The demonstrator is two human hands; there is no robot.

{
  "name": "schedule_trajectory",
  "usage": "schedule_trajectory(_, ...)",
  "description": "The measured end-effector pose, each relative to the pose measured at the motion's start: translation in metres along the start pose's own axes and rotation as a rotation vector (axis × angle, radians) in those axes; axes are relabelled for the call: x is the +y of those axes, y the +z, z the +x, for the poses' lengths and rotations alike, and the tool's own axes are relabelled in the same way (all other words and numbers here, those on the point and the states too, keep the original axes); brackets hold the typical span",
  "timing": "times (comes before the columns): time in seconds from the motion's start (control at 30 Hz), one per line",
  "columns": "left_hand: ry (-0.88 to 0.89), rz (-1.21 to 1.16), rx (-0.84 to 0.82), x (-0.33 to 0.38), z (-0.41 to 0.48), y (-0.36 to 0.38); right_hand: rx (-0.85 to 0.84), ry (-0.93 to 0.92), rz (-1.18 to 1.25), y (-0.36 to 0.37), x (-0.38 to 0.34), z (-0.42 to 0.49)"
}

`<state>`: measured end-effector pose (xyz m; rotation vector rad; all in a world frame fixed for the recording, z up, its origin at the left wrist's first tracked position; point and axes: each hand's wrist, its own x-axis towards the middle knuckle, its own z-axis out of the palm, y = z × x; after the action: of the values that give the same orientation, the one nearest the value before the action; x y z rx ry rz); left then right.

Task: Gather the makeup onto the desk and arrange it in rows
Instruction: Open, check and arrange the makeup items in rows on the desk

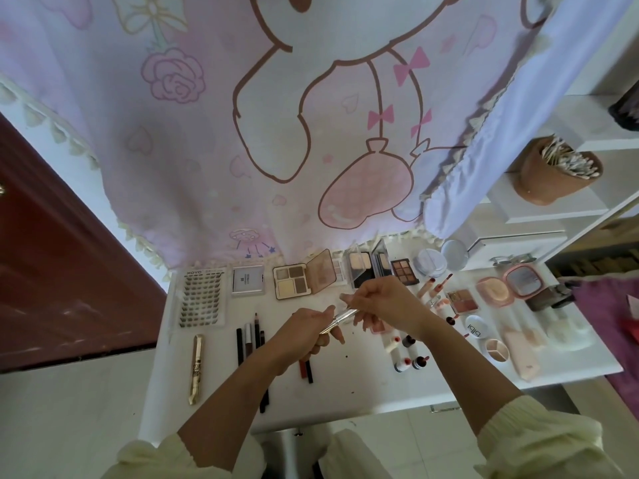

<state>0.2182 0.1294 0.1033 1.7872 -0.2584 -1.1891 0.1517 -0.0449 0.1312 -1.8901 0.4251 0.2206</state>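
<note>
I hold a silver tube [340, 319] in both hands above the desk [345, 385], just in front of the four-pan palette [291, 281]. My left hand [307, 331] curls round its lower end. My right hand [382, 302] pinches its upper end. Left of the palette sit a silver compact [247, 280] and a lash tray [202, 299]. Pencils [256, 333] lie in front of the palette, to its left.

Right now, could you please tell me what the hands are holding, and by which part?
A slim silver stick, above the desk: the left hand grips its lower end and the right hand pinches its upper end.
</note>
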Motion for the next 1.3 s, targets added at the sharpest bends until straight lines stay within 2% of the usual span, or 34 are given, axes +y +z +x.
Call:
schedule_trajectory(0.13, 0.03, 0.019, 0.007, 0.002, -0.002, 0.0, -0.041, -0.005, 0.13, -0.006, 0.001, 0.0)
schedule_trajectory(0.3, 0.026, 0.041, 0.014, 0.001, -0.002, 0.0, -0.039, 0.045, -0.059, -0.005, 0.001, 0.001)
schedule_trajectory(0.47, 0.033, 0.028, 0.018, 0.002, -0.001, 0.0, -0.063, -0.024, 0.098, -0.014, 0.004, -0.002)
schedule_trajectory(0.63, 0.042, 0.047, 0.012, 0.003, 0.001, 0.001, -0.077, 0.111, -0.007, -0.006, 0.0, 0.0)
schedule_trajectory(0.9, 0.051, 0.065, 0.007, 0.004, 0.003, -0.002, -0.091, 0.018, 0.111, -0.023, 0.004, -0.002)
schedule_trajectory(1.0, 0.072, 0.091, -0.004, 0.004, 0.004, -0.002, -0.117, 0.009, 0.027, -0.026, 0.003, -0.002)
schedule_trajectory(1.13, 0.126, 0.145, -0.01, 0.005, 0.006, -0.006, -0.062, -0.01, -0.08, -0.036, 0.001, 0.002)
schedule_trajectory(1.3, 0.217, 0.285, -0.029, 0.006, 0.008, -0.012, -0.093, -0.069, -0.411, -0.031, -0.01, 0.0)
